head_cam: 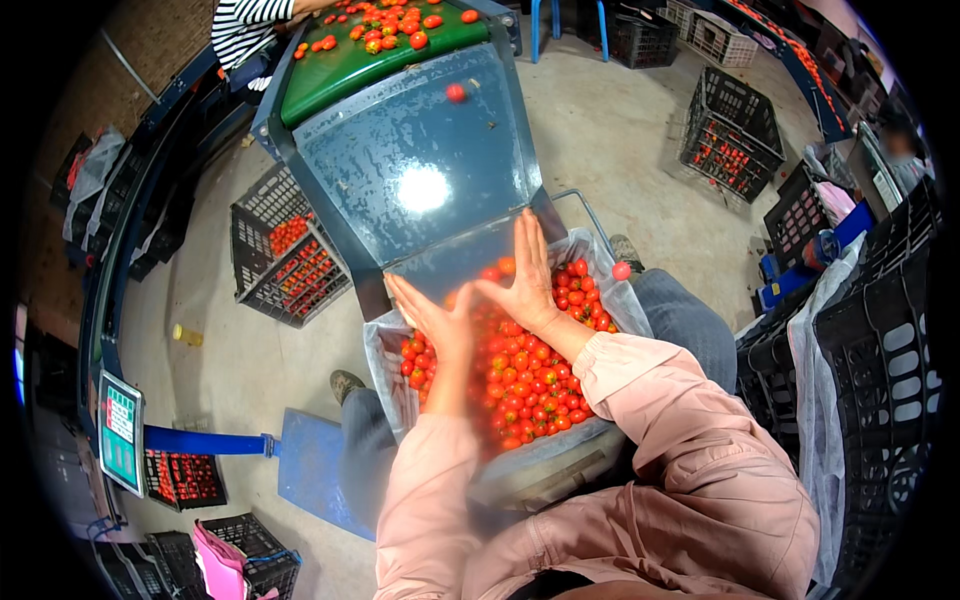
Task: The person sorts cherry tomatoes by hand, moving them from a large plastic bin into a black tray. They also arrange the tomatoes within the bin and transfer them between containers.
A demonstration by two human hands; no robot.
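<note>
Between my knees is a crate lined with white film (pixel 626 296), filled with small red tomatoes (pixel 529 375). Above its far side, at the lower end of a blue-grey metal chute (pixel 337 172), my left hand (pixel 439 319) and my right hand (pixel 529 281) are spread flat with thumbs meeting. Neither holds anything. A few tomatoes (pixel 499 270) show in the gap between the hands, partly blurred. One lone tomato (pixel 455 93) is on the upper chute, and another tomato (pixel 621 271) appears just outside the crate's right rim.
A green conveyor belt (pixel 330 97) bearing tomatoes tops the chute; a person in a striped sleeve (pixel 251 30) stands beside it. Black crates with tomatoes sit left (pixel 289 247) and right (pixel 731 135). A blue platform scale (pixel 311 469) lies left; stacked black crates (pixel 877 360) rise at right.
</note>
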